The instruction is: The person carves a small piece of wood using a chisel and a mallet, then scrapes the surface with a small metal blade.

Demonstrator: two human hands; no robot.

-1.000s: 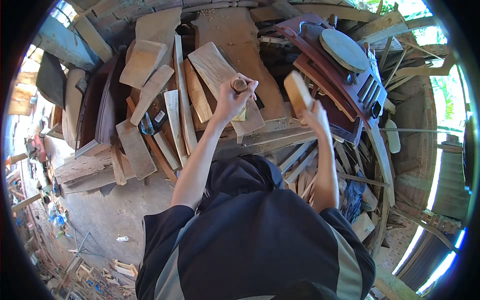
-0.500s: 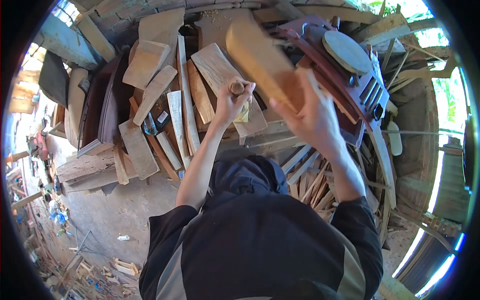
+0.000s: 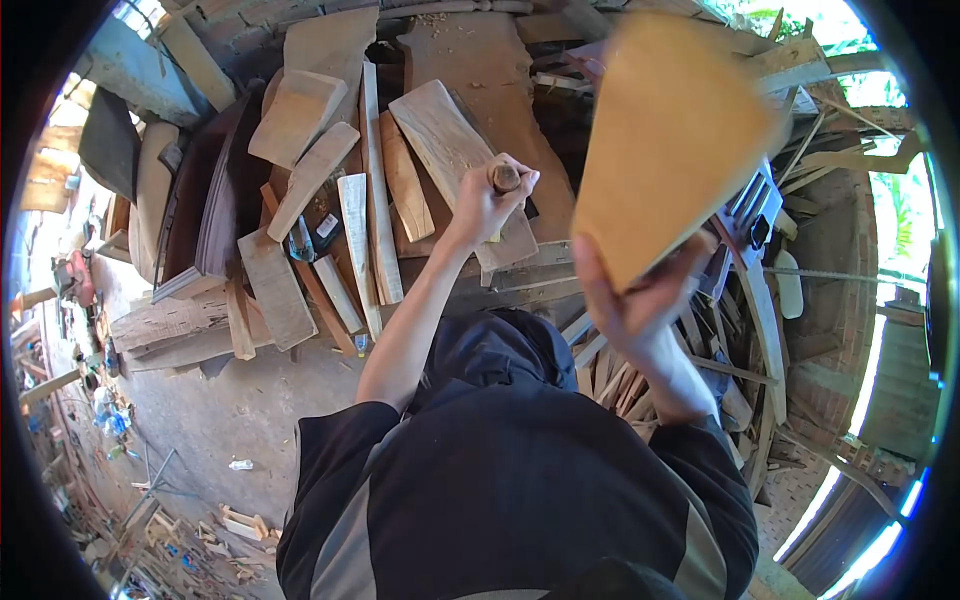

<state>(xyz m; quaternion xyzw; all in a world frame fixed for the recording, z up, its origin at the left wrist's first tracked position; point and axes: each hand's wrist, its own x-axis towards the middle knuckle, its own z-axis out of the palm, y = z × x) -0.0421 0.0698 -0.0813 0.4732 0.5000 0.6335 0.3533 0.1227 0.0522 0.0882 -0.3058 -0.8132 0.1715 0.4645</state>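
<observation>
My left hand (image 3: 487, 195) is closed around a tool with a round wooden handle (image 3: 506, 178). The handle's end faces the camera; its lower part is hidden, so the kind of tool does not show. My right hand (image 3: 650, 295) grips the narrow lower end of a smooth, tan, tapered wooden piece (image 3: 675, 130), raised in the air with its broad face toward the camera. Its wide top is blurred. Beneath my left hand, a pale plank (image 3: 440, 120) lies slanted on the bench beside a wide brown slab (image 3: 465, 55).
Several wood offcuts (image 3: 297, 120) crowd the bench's left side, next to a dark wooden piece (image 3: 215, 190). Thin scraps (image 3: 620, 370) are piled below right. A white bottle (image 3: 788, 285) hangs or stands at the right. Debris (image 3: 150, 540) litters the floor at lower left.
The tapered wooden piece has swung up and right in my right hand and turned its broad face to the camera. My left hand, still holding the handle, has shifted slightly right.
</observation>
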